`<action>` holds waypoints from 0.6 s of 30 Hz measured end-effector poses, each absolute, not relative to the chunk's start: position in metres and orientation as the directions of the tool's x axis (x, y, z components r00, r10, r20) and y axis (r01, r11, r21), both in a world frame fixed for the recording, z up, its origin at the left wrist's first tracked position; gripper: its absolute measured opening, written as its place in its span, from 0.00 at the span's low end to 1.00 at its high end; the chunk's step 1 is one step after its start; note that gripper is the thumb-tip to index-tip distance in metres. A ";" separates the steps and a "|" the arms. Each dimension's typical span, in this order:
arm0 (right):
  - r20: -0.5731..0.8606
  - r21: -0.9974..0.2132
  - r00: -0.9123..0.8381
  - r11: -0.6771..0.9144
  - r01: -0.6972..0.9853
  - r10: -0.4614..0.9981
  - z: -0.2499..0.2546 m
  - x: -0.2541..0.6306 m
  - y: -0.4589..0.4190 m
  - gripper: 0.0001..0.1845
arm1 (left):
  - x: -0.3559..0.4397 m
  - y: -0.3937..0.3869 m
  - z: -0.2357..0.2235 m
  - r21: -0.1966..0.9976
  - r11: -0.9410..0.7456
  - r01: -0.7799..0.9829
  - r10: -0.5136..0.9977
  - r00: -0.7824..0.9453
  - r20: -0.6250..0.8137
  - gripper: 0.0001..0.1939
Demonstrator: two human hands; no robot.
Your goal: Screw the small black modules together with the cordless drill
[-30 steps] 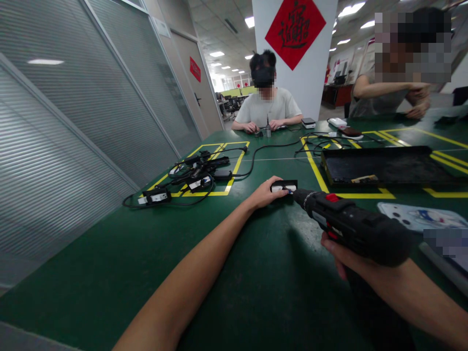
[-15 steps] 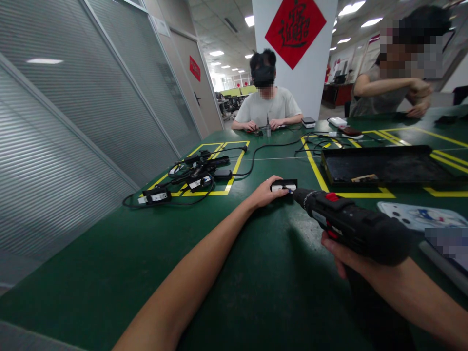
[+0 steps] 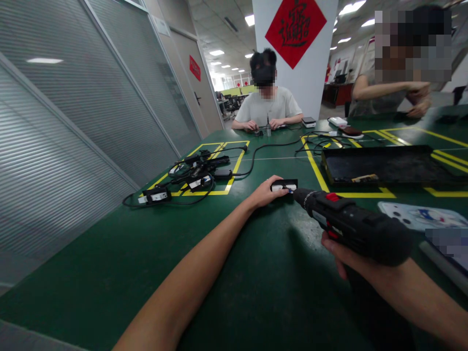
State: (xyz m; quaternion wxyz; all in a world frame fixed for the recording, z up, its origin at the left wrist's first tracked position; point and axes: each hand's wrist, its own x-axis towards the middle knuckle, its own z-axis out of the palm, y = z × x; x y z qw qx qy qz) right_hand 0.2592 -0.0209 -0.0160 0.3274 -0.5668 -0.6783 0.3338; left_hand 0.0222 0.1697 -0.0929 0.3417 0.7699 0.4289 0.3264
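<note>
My right hand [image 3: 351, 256] is wrapped round the grip of a black and red cordless drill [image 3: 351, 222], which points left and away from me. The drill's chuck is at the right end of a small black case with a white inside [image 3: 285, 184]. Whether the bit touches the case I cannot tell. My left hand [image 3: 267, 192] grips this case at its left end and holds it against the green table [image 3: 190, 292]. The fingertips on its far side are partly hidden.
Black adapters and cables [image 3: 199, 173] lie heaped inside yellow tape at left. A black tray [image 3: 380, 165] with a small yellowish piece stands at right. Nearer on the right lies a light blue patterned phone case [image 3: 420, 214]. One person [image 3: 268, 102] sits opposite, another [image 3: 387, 92] at the far right.
My hands, the drill and the small case stay practically where they were. The person at the far right has shifted slightly.
</note>
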 end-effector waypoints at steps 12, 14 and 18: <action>-0.039 -0.858 -0.221 0.081 0.507 0.975 -0.013 0.258 -0.019 0.11 | 0.021 0.167 -0.087 0.782 -0.427 0.454 0.869 0.444 0.217 0.28; -0.052 -0.826 -0.207 0.075 0.559 0.977 -0.015 0.260 -0.018 0.15 | 0.021 0.167 -0.087 0.780 -0.421 0.463 0.874 0.438 0.211 0.28; -0.103 -0.771 -0.173 0.031 0.636 0.980 -0.020 0.263 -0.018 0.22 | 0.021 0.166 -0.087 0.775 -0.421 0.471 0.875 0.436 0.210 0.28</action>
